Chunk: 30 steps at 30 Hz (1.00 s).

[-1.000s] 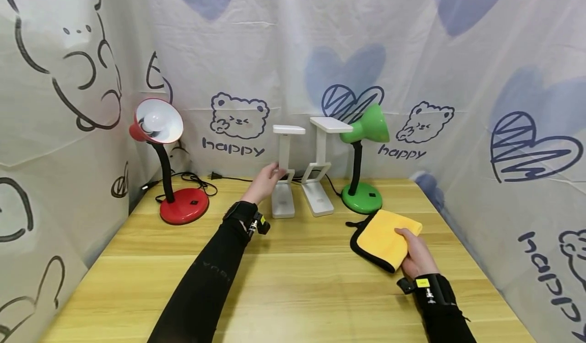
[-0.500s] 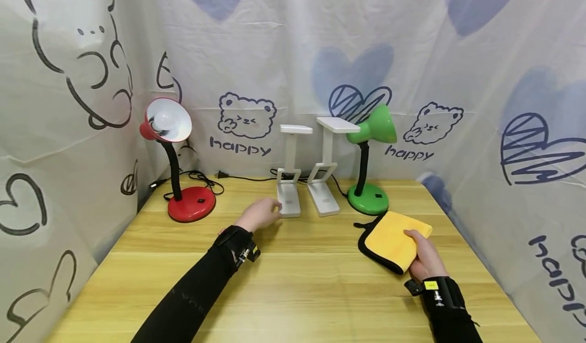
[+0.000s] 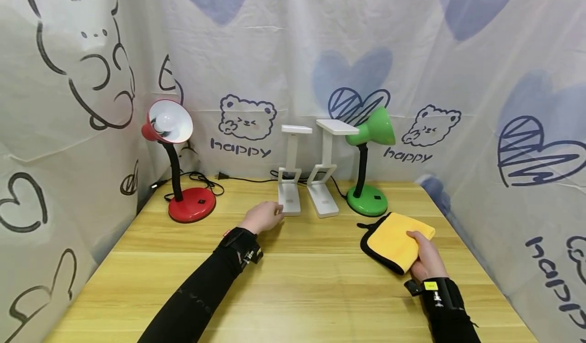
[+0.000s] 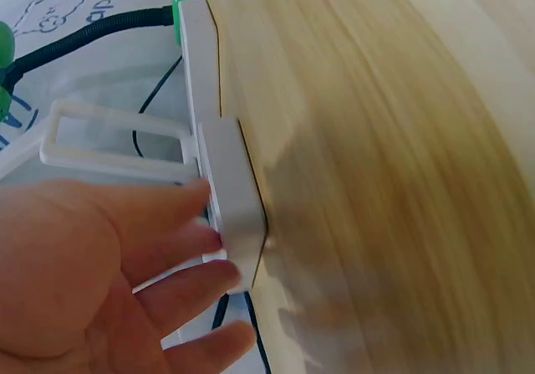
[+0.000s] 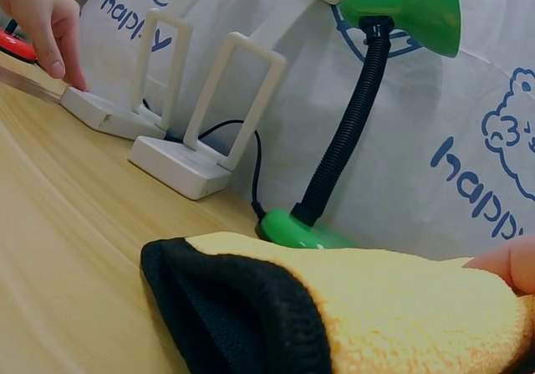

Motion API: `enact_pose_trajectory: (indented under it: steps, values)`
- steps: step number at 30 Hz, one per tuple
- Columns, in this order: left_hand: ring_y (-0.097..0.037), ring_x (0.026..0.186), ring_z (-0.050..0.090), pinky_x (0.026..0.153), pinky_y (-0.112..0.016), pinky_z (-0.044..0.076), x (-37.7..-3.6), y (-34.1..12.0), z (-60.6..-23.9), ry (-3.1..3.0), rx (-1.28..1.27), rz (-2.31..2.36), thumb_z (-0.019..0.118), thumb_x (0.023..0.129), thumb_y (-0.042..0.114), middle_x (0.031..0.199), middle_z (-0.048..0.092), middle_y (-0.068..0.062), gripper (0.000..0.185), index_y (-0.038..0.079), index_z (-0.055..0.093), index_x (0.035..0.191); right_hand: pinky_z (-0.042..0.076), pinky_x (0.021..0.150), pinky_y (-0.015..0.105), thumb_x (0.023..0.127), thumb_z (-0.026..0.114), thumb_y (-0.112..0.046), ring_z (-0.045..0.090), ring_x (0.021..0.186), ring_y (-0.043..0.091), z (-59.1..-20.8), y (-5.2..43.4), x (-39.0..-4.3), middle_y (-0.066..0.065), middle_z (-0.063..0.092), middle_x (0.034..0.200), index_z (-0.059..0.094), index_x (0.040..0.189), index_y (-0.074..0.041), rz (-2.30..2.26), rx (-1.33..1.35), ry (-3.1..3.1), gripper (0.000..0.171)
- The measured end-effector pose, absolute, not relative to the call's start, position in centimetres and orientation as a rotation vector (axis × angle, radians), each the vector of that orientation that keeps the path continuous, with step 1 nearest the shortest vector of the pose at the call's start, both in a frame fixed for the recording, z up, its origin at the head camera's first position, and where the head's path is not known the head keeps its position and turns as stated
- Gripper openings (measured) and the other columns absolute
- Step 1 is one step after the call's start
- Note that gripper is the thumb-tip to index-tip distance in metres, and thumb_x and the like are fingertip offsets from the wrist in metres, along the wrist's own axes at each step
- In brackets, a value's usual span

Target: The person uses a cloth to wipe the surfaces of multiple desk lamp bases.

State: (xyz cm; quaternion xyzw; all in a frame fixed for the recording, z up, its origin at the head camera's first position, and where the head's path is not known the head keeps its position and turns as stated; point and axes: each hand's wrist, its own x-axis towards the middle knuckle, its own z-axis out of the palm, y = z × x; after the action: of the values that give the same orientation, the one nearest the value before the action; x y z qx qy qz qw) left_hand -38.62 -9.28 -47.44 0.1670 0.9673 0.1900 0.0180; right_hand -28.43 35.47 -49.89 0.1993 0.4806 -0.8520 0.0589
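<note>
My left hand (image 3: 269,215) reaches forward with straight fingers, and its fingertips (image 4: 213,240) touch the near end of the left white folding lamp's base (image 4: 234,198). That lamp (image 3: 290,190) stands upright at the back of the table. My right hand (image 3: 425,256) holds the near right corner of a folded yellow cloth with a black edge (image 3: 393,237), which lies on the table. A fingertip (image 5: 512,265) shows on the cloth (image 5: 376,303) in the right wrist view.
A second white folding lamp (image 3: 322,195) stands just right of the first, then a green gooseneck lamp (image 3: 367,200). A red gooseneck lamp (image 3: 191,204) stands at the back left with black cords (image 3: 206,180) behind. Printed curtains wall three sides of the wooden table (image 3: 311,287).
My left hand came down from the white lamp's upright frame to its base. The right hand and the cloth stayed put.
</note>
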Motion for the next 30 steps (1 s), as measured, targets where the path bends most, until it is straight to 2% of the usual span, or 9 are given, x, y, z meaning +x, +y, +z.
enact_pose_trajectory:
  steps: [4, 7, 11, 14, 17, 19, 22, 25, 30]
  values:
    - [-0.031, 0.113, 0.065, 0.094, -0.051, 0.051, -38.6, -11.9, -47.3, 2.996, 0.436, 0.724, 0.058, 0.103, 0.036, 0.135, 0.066, -0.012, 0.044, 0.015, 0.060, 0.141, 0.052, 0.092, 0.021, 0.104, 0.058, -0.025, 0.061, 0.107, -0.001, -49.7, 35.6, -28.6, -0.018, 0.064, 0.111, 0.030, 0.148, -0.027, -2.592, 0.635, 1.443, 0.053]
    - [-0.036, 0.117, 0.065, 0.098, -0.054, 0.049, -38.9, -15.0, -47.0, 3.057, 0.316, 0.851, 0.054, 0.104, 0.038, 0.142, 0.062, -0.011, 0.045, 0.017, 0.058, 0.144, 0.052, 0.092, 0.021, 0.103, 0.059, -0.025, 0.061, 0.106, -0.001, -49.6, 35.6, -28.6, -0.018, 0.063, 0.110, 0.028, 0.150, -0.027, -2.584, 0.637, 1.458, 0.056]
    - [-0.032, 0.097, 0.071, 0.078, -0.047, 0.054, -39.0, -19.9, -45.8, 3.219, 0.128, 1.029, 0.053, 0.103, 0.037, 0.123, 0.073, -0.008, 0.038, 0.019, 0.064, 0.135, 0.051, 0.092, 0.020, 0.104, 0.058, -0.026, 0.061, 0.105, -0.002, -49.3, 35.7, -28.5, -0.019, 0.062, 0.108, 0.022, 0.154, -0.026, -2.575, 0.631, 1.483, 0.062]
    - [-0.029, 0.088, 0.070, 0.068, -0.041, 0.050, -38.7, -23.5, -44.9, 3.346, -0.059, 1.130, 0.056, 0.102, 0.036, 0.104, 0.075, -0.009, 0.031, 0.017, 0.067, 0.123, 0.052, 0.091, 0.020, 0.104, 0.058, -0.026, 0.061, 0.104, -0.002, -49.2, 35.8, -28.5, -0.019, 0.064, 0.106, 0.020, 0.156, -0.025, -2.569, 0.653, 1.479, 0.065]
    - [-0.032, 0.084, 0.066, 0.065, -0.039, 0.044, -38.5, -27.0, -44.6, 3.404, -0.270, 1.236, 0.059, 0.099, 0.035, 0.095, 0.070, -0.012, 0.028, 0.011, 0.062, 0.113, 0.052, 0.091, 0.020, 0.103, 0.058, -0.027, 0.060, 0.104, -0.002, -49.1, 35.9, -28.6, -0.019, 0.064, 0.104, 0.019, 0.157, -0.025, -2.562, 0.674, 1.473, 0.066]
    - [-0.034, 0.087, 0.063, 0.068, -0.040, 0.042, -38.4, -29.1, -44.7, 3.402, -0.366, 1.289, 0.060, 0.098, 0.034, 0.095, 0.066, -0.015, 0.031, 0.005, 0.057, 0.109, 0.052, 0.092, 0.020, 0.103, 0.059, -0.027, 0.059, 0.106, -0.002, -49.2, 35.9, -28.6, -0.019, 0.064, 0.104, 0.019, 0.156, -0.025, -2.564, 0.678, 1.474, 0.066]
    - [-0.039, 0.095, 0.059, 0.076, -0.047, 0.043, -38.3, -31.7, -45.2, 3.352, -0.413, 1.330, 0.062, 0.097, 0.033, 0.103, 0.062, -0.021, 0.038, 0.000, 0.052, 0.114, 0.051, 0.093, 0.021, 0.104, 0.058, -0.027, 0.059, 0.108, -0.002, -49.4, 35.8, -28.4, -0.019, 0.064, 0.107, 0.021, 0.155, -0.026, -2.565, 0.666, 1.468, 0.063]
    - [-0.044, 0.109, 0.058, 0.088, -0.055, 0.045, -38.4, -33.5, -45.9, 3.273, -0.368, 1.344, 0.063, 0.098, 0.033, 0.118, 0.060, -0.029, 0.050, -0.005, 0.049, 0.127, 0.051, 0.094, 0.021, 0.105, 0.056, -0.026, 0.059, 0.108, -0.002, -49.7, 35.6, -28.2, -0.019, 0.064, 0.108, 0.021, 0.155, -0.026, -2.562, 0.658, 1.467, 0.061]
    - [-0.052, 0.135, 0.044, 0.109, -0.063, 0.038, -39.2, -35.0, -46.6, 3.095, -0.237, 1.338, 0.057, 0.102, 0.042, 0.148, 0.042, -0.037, 0.077, -0.005, 0.025, 0.155, 0.050, 0.095, 0.020, 0.106, 0.053, -0.025, 0.060, 0.108, -0.003, -49.7, 35.3, -28.0, -0.020, 0.064, 0.109, 0.019, 0.157, -0.025, -2.561, 0.638, 1.487, 0.062]
